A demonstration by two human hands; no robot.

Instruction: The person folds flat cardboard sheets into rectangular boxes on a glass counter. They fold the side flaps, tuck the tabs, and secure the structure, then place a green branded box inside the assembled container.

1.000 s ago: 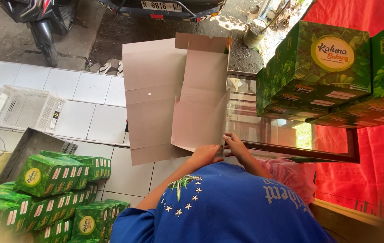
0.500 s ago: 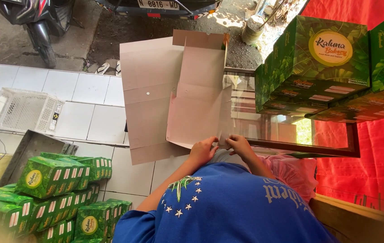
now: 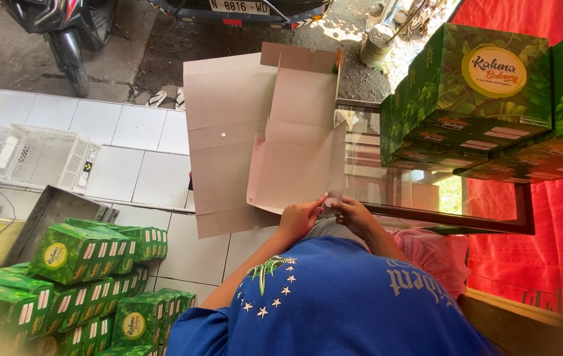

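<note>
Stacked green leaf-print boxes [image 3: 90, 283], closed, lower left of the frame, several rows deep.
Larger green leaf-print boxes [image 3: 486, 99], upper right, resting on a glass-topped counter [image 3: 426, 191] with a dark frame.
White plastic crate [image 3: 37, 158], left, lying on white floor tiles [image 3: 130, 132].
Grey metal tray [image 3: 47, 214], tilted, just above the lower-left stack.
Motorcycle [image 3: 64, 26], upper left, on bare ground.
Pair of sandals [image 3: 166, 99], at the tile edge.
Red cloth [image 3: 545, 237], right edge.
Pink cloth [image 3: 436, 254], beneath the counter.
</note>
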